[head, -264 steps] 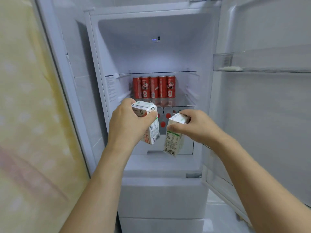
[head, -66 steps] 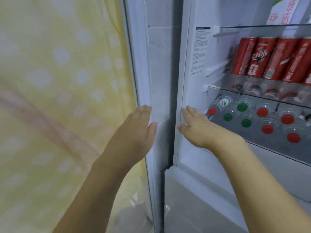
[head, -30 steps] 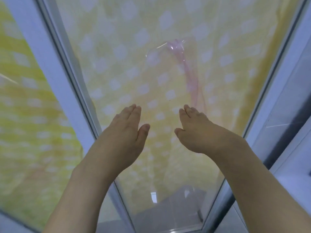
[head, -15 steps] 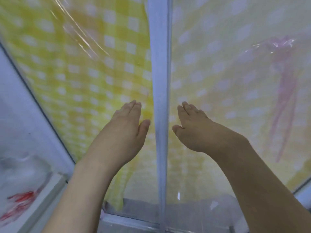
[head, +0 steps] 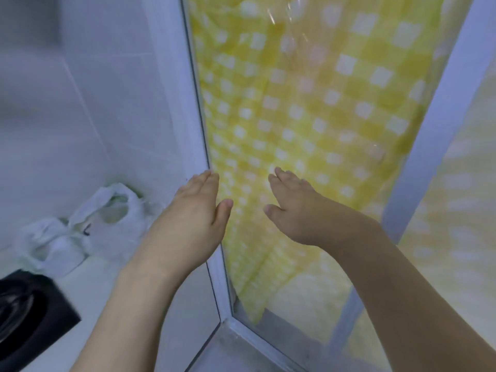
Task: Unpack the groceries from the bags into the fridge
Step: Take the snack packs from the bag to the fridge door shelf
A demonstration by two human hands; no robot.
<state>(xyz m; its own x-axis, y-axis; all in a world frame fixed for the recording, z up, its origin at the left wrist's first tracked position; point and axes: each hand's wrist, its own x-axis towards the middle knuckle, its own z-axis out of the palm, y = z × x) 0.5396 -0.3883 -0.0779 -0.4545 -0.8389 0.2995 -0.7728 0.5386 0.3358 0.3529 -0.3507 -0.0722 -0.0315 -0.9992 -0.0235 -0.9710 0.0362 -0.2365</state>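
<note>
On the white counter (head: 88, 280) at lower left we see the white grocery bags (head: 88, 224), against the tiled wall (head: 67, 108). Right of them, apart, our left hand (head: 193, 218) and right hand (head: 295, 208) hover flat-fingered, empty, before the yellow checked curtain (head: 308, 103).

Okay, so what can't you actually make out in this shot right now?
Head view only:
- Contents of the crumpled white plastic bags: hidden by their folds, and blurred.
- Black stovetop: cut off by the left edge.
- The fridge: out of frame.
- Left hand and right hand: palms face away.
</note>
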